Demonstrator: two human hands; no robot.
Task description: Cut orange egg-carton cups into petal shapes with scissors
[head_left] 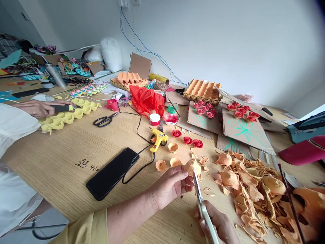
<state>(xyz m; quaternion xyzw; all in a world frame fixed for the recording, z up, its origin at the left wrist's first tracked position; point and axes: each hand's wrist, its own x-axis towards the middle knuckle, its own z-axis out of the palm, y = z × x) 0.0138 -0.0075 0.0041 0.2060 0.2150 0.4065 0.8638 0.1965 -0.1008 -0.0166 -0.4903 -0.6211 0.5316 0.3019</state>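
Observation:
Between its thumb and fingers my left hand (172,186) pinches an orange egg-carton cup (192,167). My right hand (215,222) grips a pair of scissors (204,206) with white handles, and their blades lie against the cup's side. Whether the blades are parted is hard to make out. Just beyond my left hand sit trimmed cups, among them one small cup (173,147) near the glue gun. Finished red paper roses (187,140) stand in a row behind. Orange carton scraps (250,189) are heaped to the right of my hands.
A yellow glue gun (158,139) with its cord lies beside a black phone (111,174). Cardboard sheets (245,130) carry more red roses. At the left, a co-worker's hand (40,107) holds a tool over a yellow egg tray (59,120). Black scissors (103,121) lie nearby.

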